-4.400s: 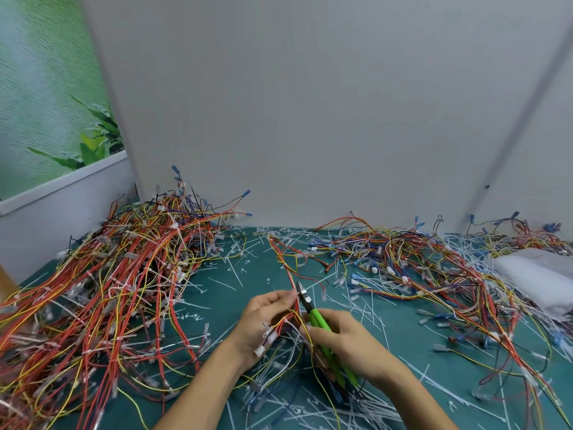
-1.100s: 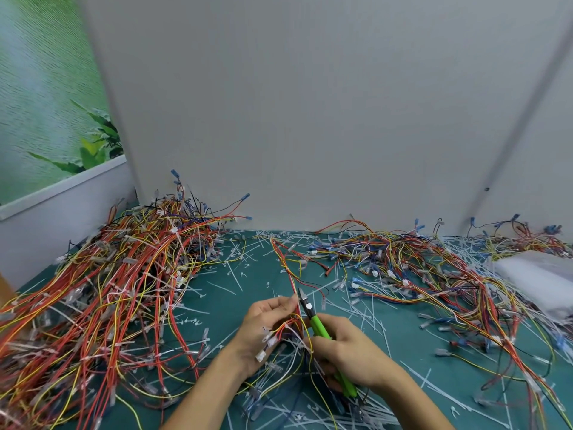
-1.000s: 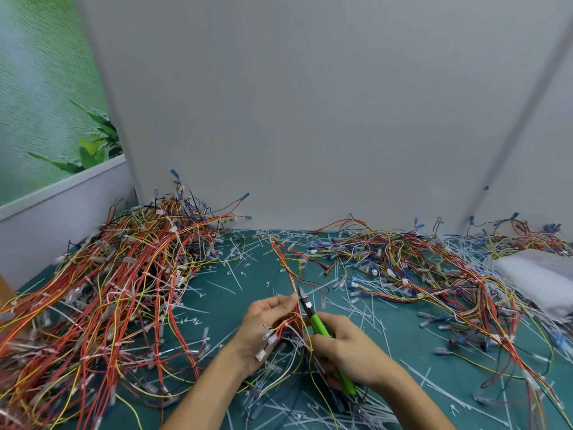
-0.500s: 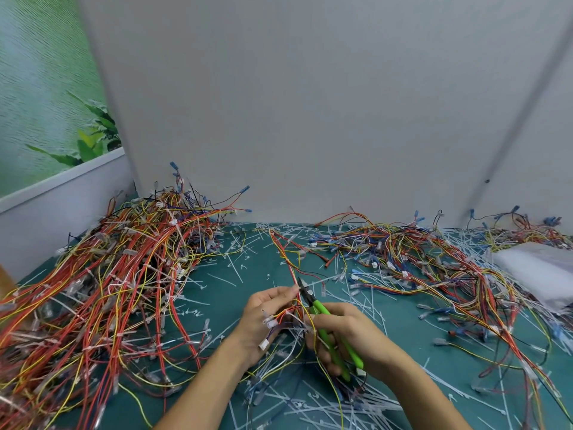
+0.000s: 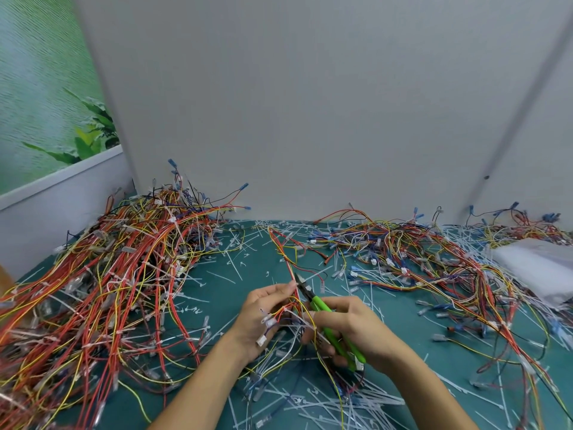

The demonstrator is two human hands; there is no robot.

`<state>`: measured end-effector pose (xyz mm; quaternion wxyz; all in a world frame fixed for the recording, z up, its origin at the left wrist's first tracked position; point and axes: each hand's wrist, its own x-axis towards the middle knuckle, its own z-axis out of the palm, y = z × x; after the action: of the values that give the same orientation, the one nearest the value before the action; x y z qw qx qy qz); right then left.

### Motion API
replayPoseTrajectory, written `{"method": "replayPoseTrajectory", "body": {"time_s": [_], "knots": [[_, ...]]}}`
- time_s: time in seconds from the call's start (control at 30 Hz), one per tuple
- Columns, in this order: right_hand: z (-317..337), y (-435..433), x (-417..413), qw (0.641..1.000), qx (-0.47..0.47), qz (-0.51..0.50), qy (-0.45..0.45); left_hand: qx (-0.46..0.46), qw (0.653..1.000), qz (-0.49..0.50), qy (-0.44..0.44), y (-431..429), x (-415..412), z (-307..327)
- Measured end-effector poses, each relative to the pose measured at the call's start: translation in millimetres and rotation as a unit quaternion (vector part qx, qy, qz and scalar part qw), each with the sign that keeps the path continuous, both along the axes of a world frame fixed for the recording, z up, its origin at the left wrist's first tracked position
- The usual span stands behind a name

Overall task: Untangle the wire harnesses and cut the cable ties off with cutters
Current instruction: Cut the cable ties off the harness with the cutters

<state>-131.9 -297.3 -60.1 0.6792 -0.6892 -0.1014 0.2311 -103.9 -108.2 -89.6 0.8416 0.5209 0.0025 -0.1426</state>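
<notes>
The left hand [image 5: 263,318] pinches a red and yellow wire harness [image 5: 290,268] just above the green table [image 5: 223,283], while the right hand [image 5: 350,330] grips green-handled cutters [image 5: 328,324], tip touching the wires by the left fingertips. Big harness piles [image 5: 102,290] lie on both sides among cut cable ties [image 5: 325,401].

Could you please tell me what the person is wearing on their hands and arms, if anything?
Nothing that shows. The left hand and the right hand are bare, without gloves, and no ring shows on the fingers in view. The left forearm and the right forearm are bare down to the picture's lower edge: no sleeve, watch or bracelet is visible.
</notes>
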Motion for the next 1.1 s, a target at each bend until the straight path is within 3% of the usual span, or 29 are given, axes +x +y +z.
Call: {"method": "replayPoseTrajectory", "body": {"time_s": [0.33,0.93,1.1], "knots": [[-1.5,-0.9,-0.4,0.998,-0.047,0.033,-0.036,-0.029,0.999,-0.019,-0.011,1.0,-3.3,2.7],[0.9,-3.6,-1.9,0.997,0.003,0.083,-0.006,-0.029,0.999,-0.016,-0.007,-2.7,-2.6,-0.1],[-2.2,2.4,-3.1,0.998,-0.028,0.040,-0.034,-0.006,1.000,0.009,0.011,-3.3,-1.2,-1.9]]}}
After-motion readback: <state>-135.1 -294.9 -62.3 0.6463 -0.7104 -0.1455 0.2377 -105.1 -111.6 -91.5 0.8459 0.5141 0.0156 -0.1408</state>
